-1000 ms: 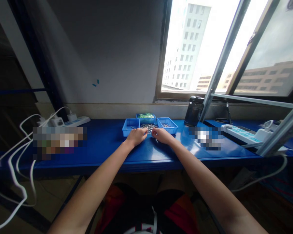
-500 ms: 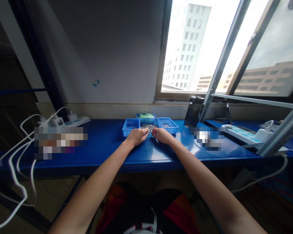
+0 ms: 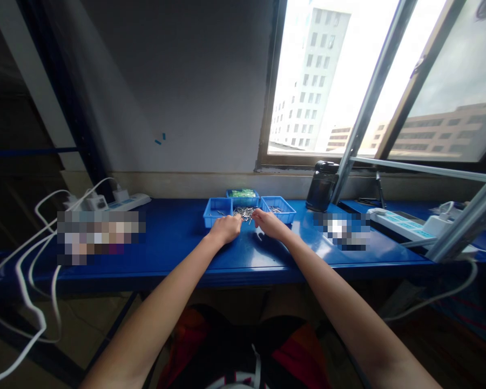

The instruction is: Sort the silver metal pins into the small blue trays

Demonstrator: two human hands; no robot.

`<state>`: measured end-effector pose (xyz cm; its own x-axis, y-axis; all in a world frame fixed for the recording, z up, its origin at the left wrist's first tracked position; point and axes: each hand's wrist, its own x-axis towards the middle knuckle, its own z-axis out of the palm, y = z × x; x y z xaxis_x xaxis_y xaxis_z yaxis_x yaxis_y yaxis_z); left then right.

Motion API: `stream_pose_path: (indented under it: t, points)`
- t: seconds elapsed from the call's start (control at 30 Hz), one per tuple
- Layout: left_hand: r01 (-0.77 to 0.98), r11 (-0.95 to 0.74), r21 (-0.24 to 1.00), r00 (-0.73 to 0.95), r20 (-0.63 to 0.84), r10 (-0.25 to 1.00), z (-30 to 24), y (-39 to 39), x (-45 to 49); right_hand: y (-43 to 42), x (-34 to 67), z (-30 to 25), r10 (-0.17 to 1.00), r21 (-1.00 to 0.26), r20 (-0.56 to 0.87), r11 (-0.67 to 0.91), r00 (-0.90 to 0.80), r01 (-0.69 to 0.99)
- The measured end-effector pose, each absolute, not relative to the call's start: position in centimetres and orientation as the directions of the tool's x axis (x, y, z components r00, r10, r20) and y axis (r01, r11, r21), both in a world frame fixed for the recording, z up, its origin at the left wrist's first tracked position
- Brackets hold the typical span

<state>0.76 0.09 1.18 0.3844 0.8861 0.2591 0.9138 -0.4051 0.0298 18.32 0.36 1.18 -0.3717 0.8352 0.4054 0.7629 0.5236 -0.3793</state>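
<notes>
A pile of small, thin metal pieces that look like screws (image 3: 245, 213) lies on the blue table between the trays. My left hand (image 3: 225, 229) is closed at the near left side of the pile, its fingers curled in. Opposite it, my right hand (image 3: 269, 223) has thumb and fingers pressed together at the pile's right edge. What either hand holds is too small or hidden to make out. Left of the pile stands a blue tray (image 3: 206, 220) with a few pieces inside. Another blue tray (image 3: 288, 219) on the right holds several similar pieces.
Behind the pile is a blue tray with green packets (image 3: 242, 193). A black bottle-like container (image 3: 322, 186) stands by the window. Power strips (image 3: 400, 224) and white cables (image 3: 28, 302) lie at both sides. A metal post (image 3: 372, 81) rises at the right.
My left hand has drawn slightly left, and its fingers are more curled. My right hand stays nearly in place; a small pale piece seen under it is no longer visible.
</notes>
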Motion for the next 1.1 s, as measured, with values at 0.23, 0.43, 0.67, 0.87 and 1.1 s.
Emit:
stream_pose_path:
  t: [0.23,0.43,0.67,0.87,1.1]
  points:
    - [0.909,-0.417,0.011,0.403,0.235,0.885,1.2,0.2,0.7,0.6,19.2,1.8,0.809,-0.287,0.569,0.364,-0.148,0.886]
    - [0.902,-0.432,0.009,0.419,0.232,0.878,1.4,0.0,0.6,0.9,21.7,2.0,0.789,-0.346,0.549,-0.085,0.275,0.934]
    - [0.901,-0.434,0.009,0.420,0.235,0.877,1.3,-0.1,0.7,0.9,20.0,1.6,0.798,-0.301,0.602,0.235,-0.007,0.924]
    - [0.896,-0.444,0.016,0.430,0.222,0.875,1.4,-0.4,0.9,0.7,18.0,0.6,0.839,-0.152,0.438,0.421,-0.321,0.894]
    - [0.904,-0.428,0.018,0.416,0.201,0.887,1.3,-0.7,0.9,0.3,17.5,0.0,0.880,-0.067,0.277,0.418,-0.386,0.906]
